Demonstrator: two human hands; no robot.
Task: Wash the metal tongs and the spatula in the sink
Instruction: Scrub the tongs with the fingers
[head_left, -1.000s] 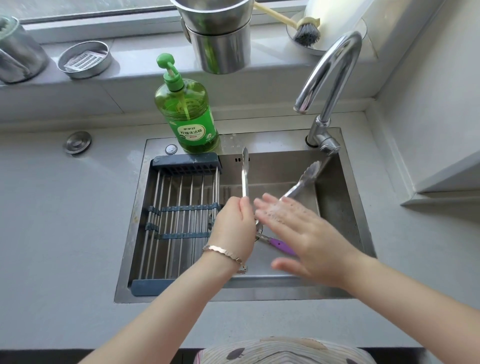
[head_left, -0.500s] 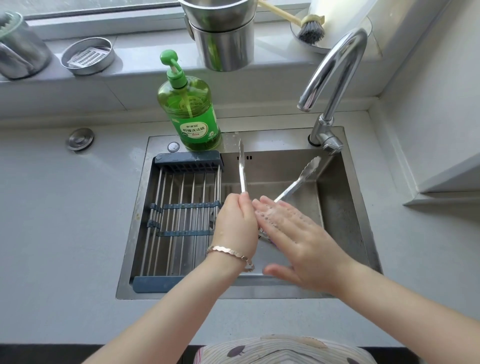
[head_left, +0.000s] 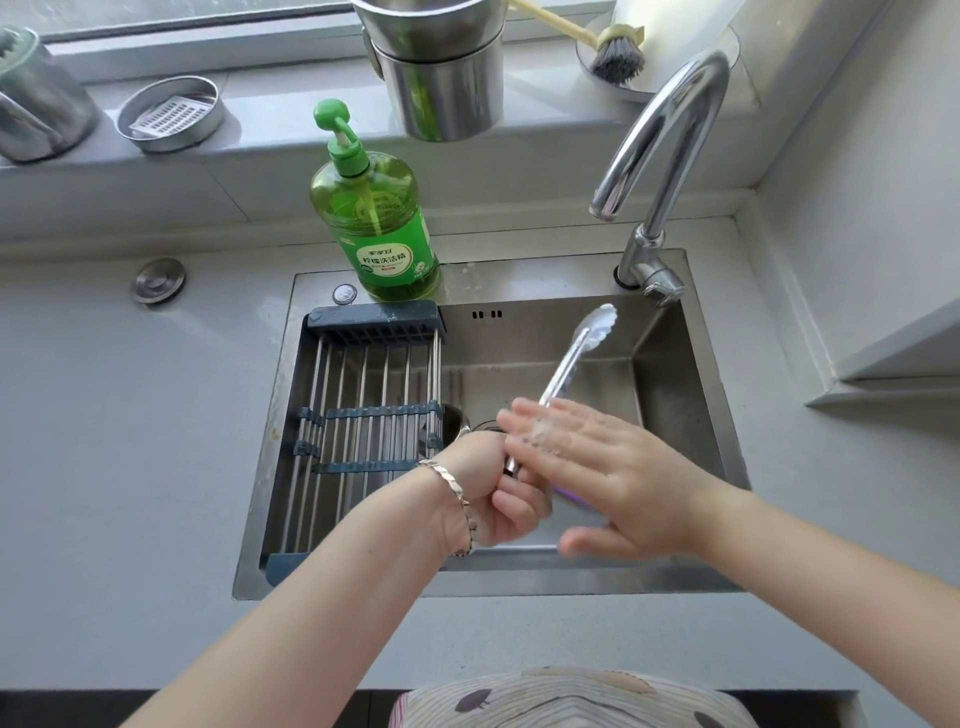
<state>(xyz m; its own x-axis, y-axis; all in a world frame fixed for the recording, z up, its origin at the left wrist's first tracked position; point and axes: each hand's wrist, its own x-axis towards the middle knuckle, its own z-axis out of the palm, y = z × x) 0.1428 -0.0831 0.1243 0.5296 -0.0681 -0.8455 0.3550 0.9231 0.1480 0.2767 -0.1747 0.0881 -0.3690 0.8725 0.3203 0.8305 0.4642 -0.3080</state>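
left hand (head_left: 496, 493) grips tongs (head_left: 569, 364) at hinge end, arms jutting beyond the grip; right hand (head_left: 613, 467) flat, fingers straight, soapy, just past it, likely lathering.

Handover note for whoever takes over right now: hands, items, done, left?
Left hand: grips the metal tongs at the hinge end, tips pointing toward the faucet.
Right hand: open, sudsy fingers flat across the tongs.
Spatula: purple handle peeking out under the right hand, in the sink.
Done: tongs being soaped; no water runs.
Left: rinse tongs, wash and rinse spatula.
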